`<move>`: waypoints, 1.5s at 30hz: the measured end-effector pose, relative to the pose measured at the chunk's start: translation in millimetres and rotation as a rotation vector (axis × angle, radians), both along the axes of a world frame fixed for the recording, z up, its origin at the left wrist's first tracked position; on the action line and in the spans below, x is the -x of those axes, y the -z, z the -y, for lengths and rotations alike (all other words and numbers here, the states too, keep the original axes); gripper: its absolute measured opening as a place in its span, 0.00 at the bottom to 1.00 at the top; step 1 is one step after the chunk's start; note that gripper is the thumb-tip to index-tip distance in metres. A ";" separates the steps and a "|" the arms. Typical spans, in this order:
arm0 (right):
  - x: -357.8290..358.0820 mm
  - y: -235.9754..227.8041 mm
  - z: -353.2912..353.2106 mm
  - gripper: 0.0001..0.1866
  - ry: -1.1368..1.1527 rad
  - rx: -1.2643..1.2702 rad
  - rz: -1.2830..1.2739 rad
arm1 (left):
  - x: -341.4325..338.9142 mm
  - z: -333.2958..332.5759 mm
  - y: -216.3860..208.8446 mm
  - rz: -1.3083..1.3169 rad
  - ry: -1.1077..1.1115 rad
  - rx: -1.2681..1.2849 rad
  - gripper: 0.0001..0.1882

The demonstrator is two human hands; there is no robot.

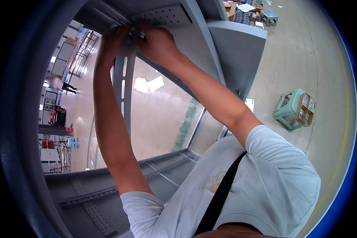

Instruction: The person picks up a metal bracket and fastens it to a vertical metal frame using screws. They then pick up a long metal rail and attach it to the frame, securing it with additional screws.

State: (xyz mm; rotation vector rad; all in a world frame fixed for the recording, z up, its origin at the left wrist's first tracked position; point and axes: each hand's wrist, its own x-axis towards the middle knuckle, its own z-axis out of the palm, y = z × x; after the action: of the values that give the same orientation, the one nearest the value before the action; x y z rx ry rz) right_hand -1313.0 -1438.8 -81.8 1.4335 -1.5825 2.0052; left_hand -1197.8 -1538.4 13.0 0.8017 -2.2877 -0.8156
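- The bar (pixel 130 77) already stood inside the frame (pixel 107 186); its top joint looked unfinished to me, fastening unclear.
- It ran lengthwise from the upper corner downward, its lower end behind my left forearm (pixel 113 119).
- My left hand (pixel 110 44) and right hand (pixel 159 44) curled at its top; what they pinched, I couldn't tell.

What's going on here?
A person has both hands up at the top of a slotted metal bar in a gray metal frame. The left hand and right hand nearly meet there; what the fingers grip is unclear. A green plastic stool stands off right.
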 end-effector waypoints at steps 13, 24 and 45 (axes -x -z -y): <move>-13.8 -3.1 41.2 0.08 0.084 -0.006 0.020 | -14.8 -15.8 -2.3 0.079 -0.167 0.086 0.22; -9.6 -0.1 31.9 0.18 0.126 -0.077 -0.077 | -177.8 -252.9 234.3 -0.863 -0.456 -0.709 0.33; 111.0 -6.2 57.9 0.22 0.541 -0.203 -0.490 | -311.2 -277.4 196.4 -1.717 -0.546 -0.548 0.31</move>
State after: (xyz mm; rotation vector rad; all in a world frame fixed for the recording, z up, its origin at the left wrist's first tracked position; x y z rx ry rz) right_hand -1424.0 -1496.7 -75.6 1.2474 -1.7281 1.1216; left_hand -886.6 -1261.0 -183.4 0.4717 -0.3211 -1.1472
